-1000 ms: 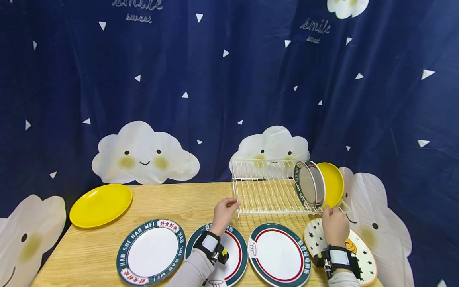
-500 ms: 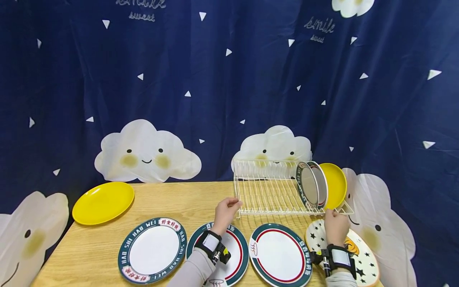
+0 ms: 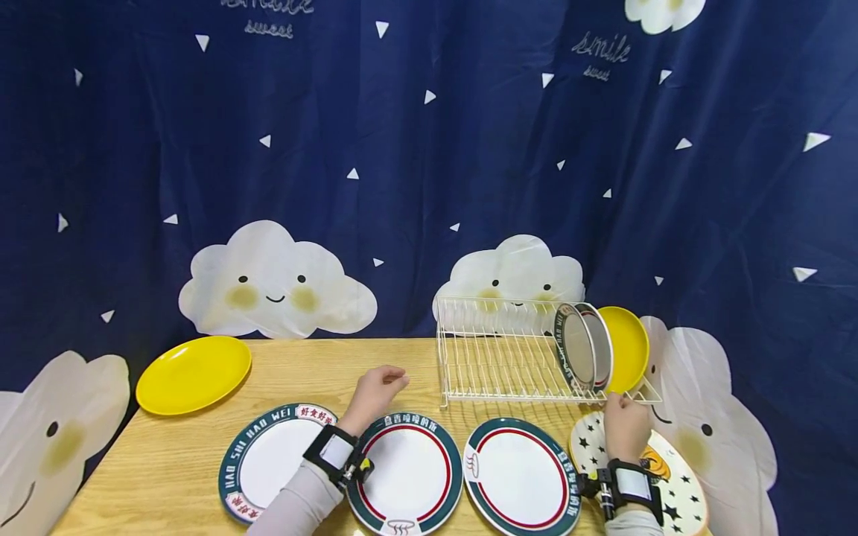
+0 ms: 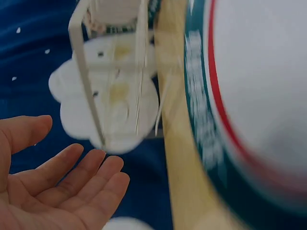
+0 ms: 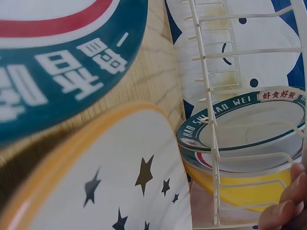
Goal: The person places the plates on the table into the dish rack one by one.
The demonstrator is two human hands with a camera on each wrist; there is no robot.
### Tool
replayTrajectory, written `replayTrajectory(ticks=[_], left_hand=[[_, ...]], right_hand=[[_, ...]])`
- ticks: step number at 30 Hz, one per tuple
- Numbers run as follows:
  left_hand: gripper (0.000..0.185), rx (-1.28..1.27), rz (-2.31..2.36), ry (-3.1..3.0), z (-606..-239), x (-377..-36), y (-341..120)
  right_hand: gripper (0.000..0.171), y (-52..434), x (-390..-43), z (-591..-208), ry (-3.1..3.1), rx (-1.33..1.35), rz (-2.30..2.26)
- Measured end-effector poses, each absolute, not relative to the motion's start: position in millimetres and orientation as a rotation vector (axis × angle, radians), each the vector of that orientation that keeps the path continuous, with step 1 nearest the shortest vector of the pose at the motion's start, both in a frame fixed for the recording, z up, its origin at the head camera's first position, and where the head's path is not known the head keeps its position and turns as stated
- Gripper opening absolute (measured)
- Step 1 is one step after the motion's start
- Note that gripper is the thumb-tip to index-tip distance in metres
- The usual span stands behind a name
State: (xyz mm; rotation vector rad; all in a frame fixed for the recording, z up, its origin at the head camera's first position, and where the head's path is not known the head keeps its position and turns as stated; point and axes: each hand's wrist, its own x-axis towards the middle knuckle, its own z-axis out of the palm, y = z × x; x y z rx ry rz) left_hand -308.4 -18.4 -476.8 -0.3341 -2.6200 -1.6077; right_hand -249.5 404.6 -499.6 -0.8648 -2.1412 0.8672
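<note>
A white wire dish rack [image 3: 509, 397] stands at the back right of the table. Upright in its right end are a patterned plate [image 3: 574, 346], a white-backed plate [image 3: 605, 346] and a yellow plate [image 3: 630, 353]. My right hand [image 3: 625, 430] holds the rack's front rail near the right corner, its curled fingertips [image 5: 295, 191] showing at the wire in the right wrist view. Left of the rack, my left hand [image 3: 372, 398] hovers above the table with nothing in it. Its fingers [image 4: 108, 182] are loosely spread, apart from the rack's end.
Along the front lie a green-rimmed plate [image 3: 278, 461], two red-ringed plates, the left [image 3: 409, 476] and the right [image 3: 519, 476], and a star-patterned plate [image 3: 680, 484] under my right wrist. Another yellow plate [image 3: 194, 376] lies back left. A blue curtain [image 3: 402, 149] hangs behind.
My left hand has let go of the rack's left front corner and moved left, toward me. My right hand has stayed at the right corner. The plates in the rack have not moved.
</note>
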Motion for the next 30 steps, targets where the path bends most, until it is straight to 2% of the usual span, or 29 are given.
replayTrajectory(ticks=[9,13,15,22,30], left_hand=[[0.036,-0.187,-1.297,-2.679,-467,-314,-124],[0.043,-0.043,-1.196,-2.712,-467,-312,-174],[0.047,0.069,-1.176,-2.7,-478,-315,-200],[0.072,0.507,-1.362,-2.616,-515,-308,-281],[0.061,0.944,-1.839,-2.36,-513,-285,-317]], right_hand=[[0.045,401,-244,-494,-2.153,-0.859,0.867],[0.045,401,-244,-494,-2.143,-0.842,0.864],[0.044,401,-246,-496,-2.133,-0.835,0.869],[0.042,403,-249,-500,-2.113,-0.836,0.869],[0.043,404,-249,-500,-2.125,-0.827,0.83]])
